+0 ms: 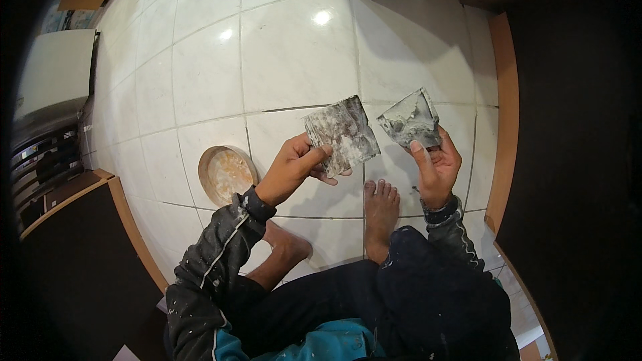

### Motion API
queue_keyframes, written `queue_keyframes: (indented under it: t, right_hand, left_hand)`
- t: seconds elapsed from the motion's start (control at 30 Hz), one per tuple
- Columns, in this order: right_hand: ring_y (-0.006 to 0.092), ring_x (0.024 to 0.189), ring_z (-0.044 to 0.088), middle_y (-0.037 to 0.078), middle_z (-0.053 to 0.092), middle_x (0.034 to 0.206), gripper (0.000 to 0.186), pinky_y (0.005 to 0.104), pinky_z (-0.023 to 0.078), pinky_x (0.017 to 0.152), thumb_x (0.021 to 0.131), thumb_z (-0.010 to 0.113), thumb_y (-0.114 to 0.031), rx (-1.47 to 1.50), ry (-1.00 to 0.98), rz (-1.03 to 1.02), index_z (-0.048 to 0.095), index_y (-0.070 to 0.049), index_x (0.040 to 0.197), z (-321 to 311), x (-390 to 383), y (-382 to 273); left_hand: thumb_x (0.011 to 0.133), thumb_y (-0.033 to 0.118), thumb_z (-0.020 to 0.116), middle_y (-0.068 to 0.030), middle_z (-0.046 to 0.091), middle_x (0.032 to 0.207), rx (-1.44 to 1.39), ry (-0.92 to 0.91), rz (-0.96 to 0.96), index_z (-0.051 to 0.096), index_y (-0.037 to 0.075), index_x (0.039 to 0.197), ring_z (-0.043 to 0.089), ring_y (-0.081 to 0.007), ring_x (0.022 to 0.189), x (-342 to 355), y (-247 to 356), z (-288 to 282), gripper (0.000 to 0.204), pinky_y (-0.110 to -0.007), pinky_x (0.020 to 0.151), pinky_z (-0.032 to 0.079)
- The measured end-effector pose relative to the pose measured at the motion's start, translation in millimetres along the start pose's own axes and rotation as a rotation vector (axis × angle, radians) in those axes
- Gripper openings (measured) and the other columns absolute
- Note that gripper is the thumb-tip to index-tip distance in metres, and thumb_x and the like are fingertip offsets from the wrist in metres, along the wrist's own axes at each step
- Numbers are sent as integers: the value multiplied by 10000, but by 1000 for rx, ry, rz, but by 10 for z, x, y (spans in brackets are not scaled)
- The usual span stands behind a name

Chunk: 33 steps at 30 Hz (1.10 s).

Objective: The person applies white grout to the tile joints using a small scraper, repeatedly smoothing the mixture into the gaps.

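Observation:
My left hand (pixel 304 164) is closed on a flat, dark, squarish putty spreader (pixel 344 135), thumb on top and fingers beneath. Dried white and grey smears cover its face. To its right, my right hand (pixel 435 164) grips a second putty spreader (pixel 410 119) by its lower edge. Thick grey-white paste lies across that one. Both spreaders are held up above the tiled floor, apart from each other with a small gap between them. Left of my left wrist, a round shallow bowl (pixel 227 175) stands on the floor, its inside stained whitish and orange.
White glossy tiles (pixel 294 47) with dark joint lines make up the floor. My bare feet (pixel 381 210) are below my hands. A dark panel with wood-coloured edging (pixel 505 120) stands close on the right. Another dark wood-edged piece (pixel 80 254) is at lower left.

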State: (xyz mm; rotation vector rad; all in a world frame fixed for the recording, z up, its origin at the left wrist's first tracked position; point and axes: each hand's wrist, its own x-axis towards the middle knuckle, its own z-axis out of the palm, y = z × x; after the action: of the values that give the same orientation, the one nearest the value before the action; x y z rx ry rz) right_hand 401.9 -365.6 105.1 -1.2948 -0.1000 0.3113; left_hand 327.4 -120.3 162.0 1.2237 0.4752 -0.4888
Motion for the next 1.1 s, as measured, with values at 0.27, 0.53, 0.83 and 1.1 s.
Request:
queue_keyframes:
  t: [0.27,0.53,0.83,1.1]
  right_hand:
    - [183,1058,608,175,644,1142,360,292,475,921,872,601,61,-137,-29,-170,544,96,1226,104,-84,-4]
    - [363,1166,584,222,618,1207,586,410,482,993,617,478,184,-543,-343,-547,639,10,1153,103,60,-76]
    - [392,1120,595,211,612,1210,558,413,517,933,652,502,153,-828,-252,-461,654,-47,1151,-111,64,131]
    - [147,1008,601,152,627,1113,418,291,514,882,925,565,-1,109,-35,132,433,107,1307,-52,-19,214]
  left_hand:
    - [987,181,479,-131,667,1051,-115,-11,-23,491,-30,1241,693,-200,917,44,30,83,330,-284,695,607]
    - [987,185,478,-125,665,1041,-80,-48,11,490,-42,1233,693,-184,880,49,68,61,335,-250,673,589]
    - [969,170,511,-141,660,1019,-23,-38,18,454,-60,1256,701,-212,838,23,-68,50,372,-282,646,592]
    - [968,179,514,-147,660,1036,-6,4,11,450,-46,1272,702,-220,849,57,-150,-37,384,-290,652,600]
